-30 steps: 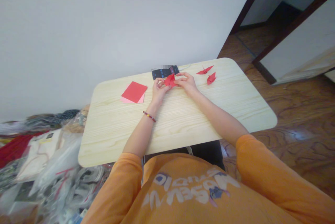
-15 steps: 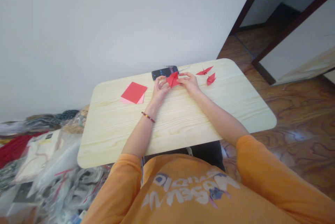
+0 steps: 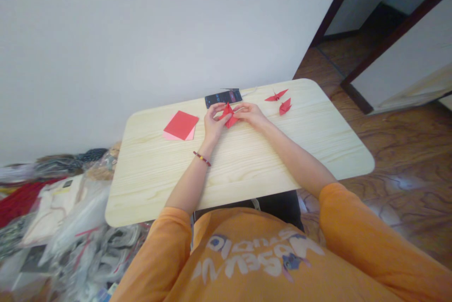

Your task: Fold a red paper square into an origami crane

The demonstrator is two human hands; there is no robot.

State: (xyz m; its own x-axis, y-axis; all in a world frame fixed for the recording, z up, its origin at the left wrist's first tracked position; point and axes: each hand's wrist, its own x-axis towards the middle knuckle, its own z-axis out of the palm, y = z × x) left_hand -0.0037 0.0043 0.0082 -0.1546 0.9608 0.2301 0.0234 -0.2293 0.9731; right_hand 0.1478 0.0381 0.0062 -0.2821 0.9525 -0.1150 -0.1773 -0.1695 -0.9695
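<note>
Both of my hands meet at the far middle of a light wooden table (image 3: pixel 247 170). My left hand (image 3: pixel 213 123) and my right hand (image 3: pixel 251 114) pinch a small, partly folded piece of red paper (image 3: pixel 229 115) between their fingertips, just above the tabletop. A beaded bracelet circles my left wrist. To the left of my hands lies a stack of red and pink paper squares (image 3: pixel 181 124).
A black phone (image 3: pixel 223 98) lies flat behind my hands by the wall. Two finished red paper cranes (image 3: pixel 281 99) rest at the far right of the table. Plastic bags and clutter (image 3: pixel 52 217) fill the floor on the left. Wooden floor and a doorway are on the right.
The folded red paper has been turned and lowered between my fingers, and my hands have drawn slightly nearer to me. Everything else on the table has stayed put.
</note>
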